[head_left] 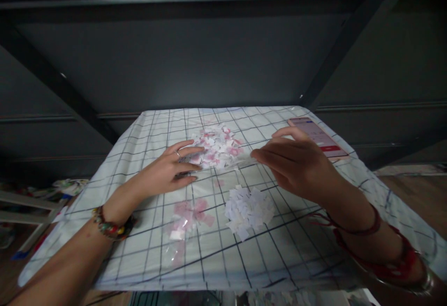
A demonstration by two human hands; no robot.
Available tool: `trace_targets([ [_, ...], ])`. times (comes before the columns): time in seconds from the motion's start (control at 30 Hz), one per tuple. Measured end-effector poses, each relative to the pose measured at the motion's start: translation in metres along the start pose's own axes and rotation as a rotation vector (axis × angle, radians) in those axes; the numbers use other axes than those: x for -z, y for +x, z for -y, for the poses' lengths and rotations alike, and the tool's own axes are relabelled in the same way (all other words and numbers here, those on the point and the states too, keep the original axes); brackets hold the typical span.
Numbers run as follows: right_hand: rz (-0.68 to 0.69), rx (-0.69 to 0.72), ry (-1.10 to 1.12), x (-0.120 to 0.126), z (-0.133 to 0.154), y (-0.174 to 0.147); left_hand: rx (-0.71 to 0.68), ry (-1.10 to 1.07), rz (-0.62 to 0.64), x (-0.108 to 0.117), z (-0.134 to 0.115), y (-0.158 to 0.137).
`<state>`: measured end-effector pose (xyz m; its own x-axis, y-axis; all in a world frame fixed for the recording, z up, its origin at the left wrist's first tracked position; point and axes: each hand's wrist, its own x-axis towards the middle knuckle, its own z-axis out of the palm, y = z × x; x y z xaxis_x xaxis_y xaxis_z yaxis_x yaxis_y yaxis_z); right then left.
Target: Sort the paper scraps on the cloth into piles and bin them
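Note:
A mixed heap of white and pink paper scraps [221, 145] lies toward the back of the table. My left hand [171, 166], fingers spread and a ring on one, rests at the heap's left edge. To the right of the heap, my right hand [296, 161] hovers with thumb and fingertips pinched together; anything between them is too small to make out. Closer to me sits a pile of white paper scraps [248, 210]. Left of it is a smaller, looser group of pink translucent pieces [193, 214], some of them shiny.
A white cloth with dark grid lines [139, 250] covers the table. At the right edge lies a phone [319, 138] with its screen lit. A dark panelled surface [202, 59] rises behind the table. On the floor at left stands a white frame [31, 217].

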<state>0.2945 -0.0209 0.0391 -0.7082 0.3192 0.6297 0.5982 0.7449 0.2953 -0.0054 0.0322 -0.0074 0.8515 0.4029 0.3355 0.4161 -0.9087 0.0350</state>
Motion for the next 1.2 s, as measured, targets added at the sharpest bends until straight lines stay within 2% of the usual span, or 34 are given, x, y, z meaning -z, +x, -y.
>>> trace_targets([
  [0.17, -0.053, -0.01, 0.022, -0.001, 0.003, 0.0, 0.008, -0.001, 0.016, 0.0, 0.0, 0.0],
  [0.33, -0.016, 0.012, 0.034, -0.003, 0.005, 0.002, 0.017, 0.012, 0.022, -0.001, 0.001, 0.0],
  [0.5, -0.071, -0.021, 0.016, 0.002, -0.002, -0.001, 0.024, 0.004, 0.041, 0.0, 0.0, 0.0],
  [0.7, 0.021, -0.021, -0.009, 0.004, -0.005, -0.002, 0.015, 0.007, 0.05, 0.002, -0.001, 0.002],
  [0.87, -0.043, -0.032, 0.003, 0.005, -0.003, -0.001, 0.019, -0.001, 0.051, 0.004, -0.002, 0.002],
  [0.97, -0.005, -0.045, -0.028, 0.004, -0.004, -0.002, 0.02, -0.004, 0.043, 0.004, -0.003, 0.001],
  [1.07, 0.019, -0.014, 0.036, 0.002, 0.0, -0.001, 0.023, -0.007, 0.044, 0.005, -0.003, 0.001],
  [1.2, -0.065, -0.017, 0.07, 0.005, 0.002, 0.001, 0.027, -0.018, 0.032, 0.004, -0.002, 0.0],
])
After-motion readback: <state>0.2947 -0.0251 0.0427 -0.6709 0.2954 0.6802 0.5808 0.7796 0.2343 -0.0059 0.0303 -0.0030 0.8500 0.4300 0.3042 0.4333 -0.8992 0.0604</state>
